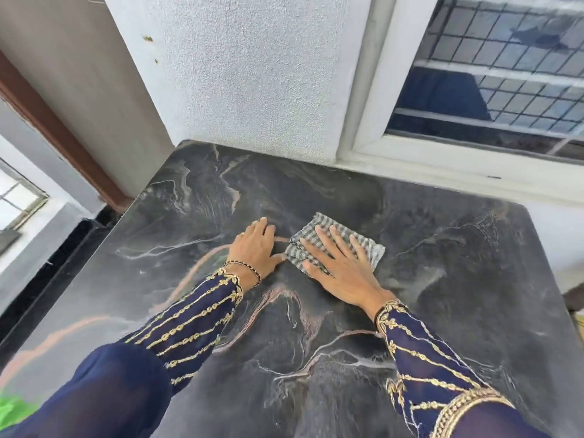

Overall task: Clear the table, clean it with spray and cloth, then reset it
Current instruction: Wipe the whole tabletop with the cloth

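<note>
Checked cloth (pixel 335 245) lies folded under the spread fingers (pixel 339 240) of the right hand (pixel 343 270), pressed flat, likely for wiping; left hand (pixel 254 248) rests splayed just beside it, bracing on the marble table (pixel 458 279); bare surface surrounds the fingertips; wall edge lies beyond.

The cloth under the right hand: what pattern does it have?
Grey and white stripes or checks on the cloth, seen in the head view.

Dark marble-patterned counter (pixel 442 279) with pale and pinkish veins, far edge against a white wall and window sill, a folded grey striped cloth (pixel 319 241) lying flat near its middle, two hands resting on it
</note>
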`<state>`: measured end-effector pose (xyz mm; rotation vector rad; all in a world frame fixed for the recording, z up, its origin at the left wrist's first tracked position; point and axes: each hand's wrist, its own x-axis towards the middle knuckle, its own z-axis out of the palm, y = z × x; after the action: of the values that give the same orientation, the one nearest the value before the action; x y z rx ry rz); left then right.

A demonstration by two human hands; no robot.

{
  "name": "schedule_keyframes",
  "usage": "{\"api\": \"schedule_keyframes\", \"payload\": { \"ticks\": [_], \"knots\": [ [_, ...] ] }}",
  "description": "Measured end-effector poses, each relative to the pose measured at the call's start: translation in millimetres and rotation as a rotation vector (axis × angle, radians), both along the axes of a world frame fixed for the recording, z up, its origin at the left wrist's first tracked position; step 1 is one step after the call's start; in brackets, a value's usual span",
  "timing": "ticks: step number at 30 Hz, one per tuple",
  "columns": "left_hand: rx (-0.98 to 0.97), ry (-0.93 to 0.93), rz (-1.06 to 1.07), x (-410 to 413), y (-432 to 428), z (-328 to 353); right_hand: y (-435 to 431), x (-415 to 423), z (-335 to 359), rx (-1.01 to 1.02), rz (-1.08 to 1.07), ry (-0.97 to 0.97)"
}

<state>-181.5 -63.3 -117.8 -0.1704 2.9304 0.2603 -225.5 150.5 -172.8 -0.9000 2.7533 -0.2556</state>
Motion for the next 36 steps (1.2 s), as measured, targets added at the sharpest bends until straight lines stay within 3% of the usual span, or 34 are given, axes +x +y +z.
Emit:
{"api": "schedule_keyframes", "payload": {
  "ticks": [4,17,27,36],
  "knots": [
    [0.145,0.064,0.037,85,21,-18,2,73,1,-0.009,0.024,0.004],
    [0.149,0.027,0.009,236,28,-1,13,232,14,0.046,0.116,0.006],
    [0.17,-0.08,-0.017,259,39,7,58,273,8,0.028,0.163,-0.006],
    [0.242,-0.045,-0.111,246,69,4,87,268,9,0.001,0.169,-0.008]
  ]
}}
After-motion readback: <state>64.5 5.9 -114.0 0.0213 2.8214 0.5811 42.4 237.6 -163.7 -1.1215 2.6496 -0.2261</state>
